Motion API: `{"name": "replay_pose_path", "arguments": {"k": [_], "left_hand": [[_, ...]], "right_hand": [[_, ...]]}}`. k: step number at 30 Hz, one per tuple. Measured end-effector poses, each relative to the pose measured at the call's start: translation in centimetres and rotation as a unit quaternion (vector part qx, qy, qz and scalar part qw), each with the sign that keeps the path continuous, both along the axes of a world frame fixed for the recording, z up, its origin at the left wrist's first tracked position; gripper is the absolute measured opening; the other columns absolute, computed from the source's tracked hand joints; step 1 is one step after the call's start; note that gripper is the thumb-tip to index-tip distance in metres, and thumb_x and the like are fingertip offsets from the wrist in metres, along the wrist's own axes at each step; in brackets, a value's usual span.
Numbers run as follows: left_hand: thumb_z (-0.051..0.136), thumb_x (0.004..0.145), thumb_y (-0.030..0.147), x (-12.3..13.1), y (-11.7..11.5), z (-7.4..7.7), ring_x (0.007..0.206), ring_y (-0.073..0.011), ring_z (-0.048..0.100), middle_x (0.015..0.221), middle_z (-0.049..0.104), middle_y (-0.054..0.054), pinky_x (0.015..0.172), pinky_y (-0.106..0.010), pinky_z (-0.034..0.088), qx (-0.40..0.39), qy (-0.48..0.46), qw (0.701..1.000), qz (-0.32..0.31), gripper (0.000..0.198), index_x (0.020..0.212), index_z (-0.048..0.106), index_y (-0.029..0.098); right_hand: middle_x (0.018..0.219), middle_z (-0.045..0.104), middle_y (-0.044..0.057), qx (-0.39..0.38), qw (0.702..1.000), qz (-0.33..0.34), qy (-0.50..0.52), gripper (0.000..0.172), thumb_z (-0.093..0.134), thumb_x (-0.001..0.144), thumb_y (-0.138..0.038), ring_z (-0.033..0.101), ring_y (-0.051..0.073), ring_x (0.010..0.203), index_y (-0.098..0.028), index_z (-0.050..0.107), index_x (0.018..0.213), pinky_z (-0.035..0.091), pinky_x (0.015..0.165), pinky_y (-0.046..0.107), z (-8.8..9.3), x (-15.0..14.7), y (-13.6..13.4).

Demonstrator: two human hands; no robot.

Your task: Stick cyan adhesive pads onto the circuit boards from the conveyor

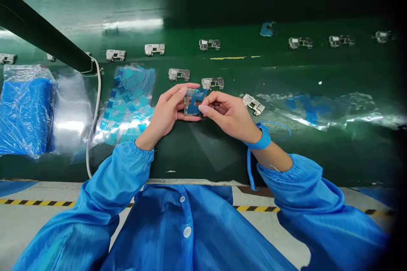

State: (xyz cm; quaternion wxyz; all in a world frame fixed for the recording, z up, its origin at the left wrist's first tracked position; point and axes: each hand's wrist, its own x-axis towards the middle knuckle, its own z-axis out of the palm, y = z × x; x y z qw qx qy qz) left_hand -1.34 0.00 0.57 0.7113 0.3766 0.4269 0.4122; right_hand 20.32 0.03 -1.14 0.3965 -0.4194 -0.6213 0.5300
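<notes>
Between thumb and fingers, my left hand (171, 103) grips a small circuit board (188, 98) by its edges. A piece of blue film (194, 105) lies over part of that board. My right hand (224, 112) pinches the film's right edge, thumb and forefinger close together. Just behind my hands are two bare circuit boards, one (179, 74) to the left and another (213, 82) nearer the middle. Right of my right hand a further circuit board (253, 104) lies at a slant. A blue wrist strap (259, 137) with a coiled cord circles my right wrist.
Several boards lie in a row across the green surface, among them a film-covered one (267, 29). To my left are a bag of blue film pieces (129, 101), a white cable (97, 114), a dark post (44, 25) and a wrapped blue bundle (27, 114). A plastic sheet (318, 108) lies right.
</notes>
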Motion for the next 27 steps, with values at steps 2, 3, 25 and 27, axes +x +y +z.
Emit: {"name": "replay_pose_path", "arguments": {"k": [2, 3, 25, 27], "left_hand": [[0.063, 0.110, 0.056, 0.0, 0.0, 0.0, 0.106, -0.0261, 0.084, 0.121, 0.082, -0.009, 0.080, -0.037, 0.075, 0.002, -0.007, 1.000, -0.012, 0.044, 0.138, 0.075, 0.024], [0.062, 0.110, 0.057, 0.0, 0.0, -0.1, 0.109, -0.0275, 0.084, 0.122, 0.083, -0.009, 0.081, -0.037, 0.075, 0.006, -0.008, 1.000, -0.016, 0.046, 0.139, 0.074, 0.024], [0.052, 0.111, 0.057, 0.5, -0.5, 1.3, 0.126, -0.0334, 0.083, 0.140, 0.082, -0.010, 0.084, -0.037, 0.076, 0.020, 0.032, 0.998, -0.051, 0.051, 0.144, 0.069, 0.021], [0.053, 0.112, 0.056, 0.6, -0.6, 1.2, 0.123, -0.0332, 0.083, 0.137, 0.083, -0.011, 0.082, -0.038, 0.077, 0.021, 0.024, 0.998, -0.046, 0.049, 0.141, 0.070, 0.020]], "right_hand": [[0.090, 0.074, 0.001, 0.007, 1.000, 0.005, -0.011, 0.045, 0.084, 0.097, -0.068, 0.064, 0.016, 0.077, -0.024, 0.075, 0.093, 0.056, 0.075, 0.032, -0.1, 0.1, -0.1], [0.091, 0.074, 0.001, 0.008, 1.000, 0.009, -0.015, 0.046, 0.084, 0.097, -0.069, 0.065, 0.016, 0.078, -0.024, 0.075, 0.093, 0.056, 0.075, 0.033, -0.1, 0.1, -0.1], [0.091, 0.077, 0.006, -0.001, 1.000, -0.013, -0.028, 0.033, 0.096, 0.089, -0.052, 0.078, 0.030, 0.109, -0.026, 0.077, 0.084, 0.069, 0.089, 0.043, 0.2, 0.2, -0.3], [0.091, 0.077, 0.006, -0.001, 1.000, -0.011, -0.027, 0.035, 0.096, 0.089, -0.054, 0.078, 0.030, 0.111, -0.026, 0.076, 0.084, 0.069, 0.089, 0.043, 0.2, 0.3, -0.3]]}}
